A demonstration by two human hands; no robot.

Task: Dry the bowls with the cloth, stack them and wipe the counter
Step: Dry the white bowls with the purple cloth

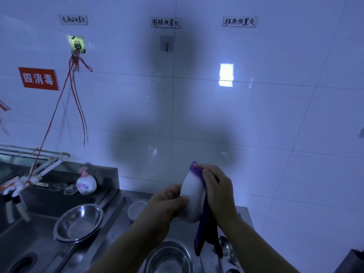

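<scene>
My left hand grips a white bowl by its rim, tilted on edge above the counter. My right hand presses a purple cloth against the bowl's far side; the cloth's tail hangs down below it. A second small white bowl stands upright on the steel counter behind my left wrist. One steel bowl leans at the sink's edge, and another steel bowl sits on the counter under my forearms.
A sink with a drain lies at the left, with a faucet above it. A pink-capped soap bottle stands on the sink's back ledge. Ladles lie on the counter at the right. A tiled wall is close behind.
</scene>
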